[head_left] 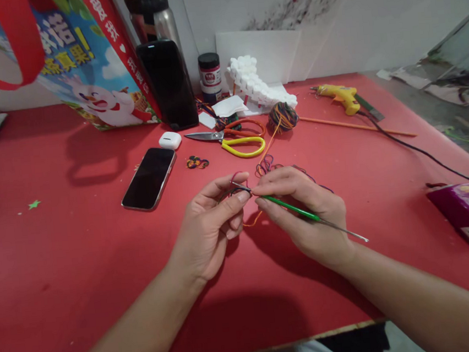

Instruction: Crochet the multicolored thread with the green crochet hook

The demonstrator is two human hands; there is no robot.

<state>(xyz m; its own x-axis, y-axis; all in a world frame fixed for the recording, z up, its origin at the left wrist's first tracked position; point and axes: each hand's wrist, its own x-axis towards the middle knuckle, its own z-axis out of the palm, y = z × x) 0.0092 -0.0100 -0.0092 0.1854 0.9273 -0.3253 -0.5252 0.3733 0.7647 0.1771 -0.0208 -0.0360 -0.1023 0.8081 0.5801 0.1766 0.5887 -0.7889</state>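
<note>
My right hand (304, 213) is closed on a crochet hook (296, 209) with a green grip and metal ends. Its far tip meets a small dark piece of crochet (240, 191), pinched between the thumb and fingers of my left hand (216, 216). A strand of reddish-purple yarn loops up by my left index finger. Loose multicoloured yarn (265, 164) lies in curls just beyond my right hand. From a ball of multicoloured yarn (282, 117), an orange strand runs toward my hands. Most of the crochet piece is hidden by my fingertips.
Scissors (244, 146) with red and yellow handles lie beyond my hands. A phone (149, 178), a white earbud case (170, 140) and a small crocheted piece (197, 162) are to the left. A yellow glue gun (341, 98) and a purple power strip (468, 217) are to the right.
</note>
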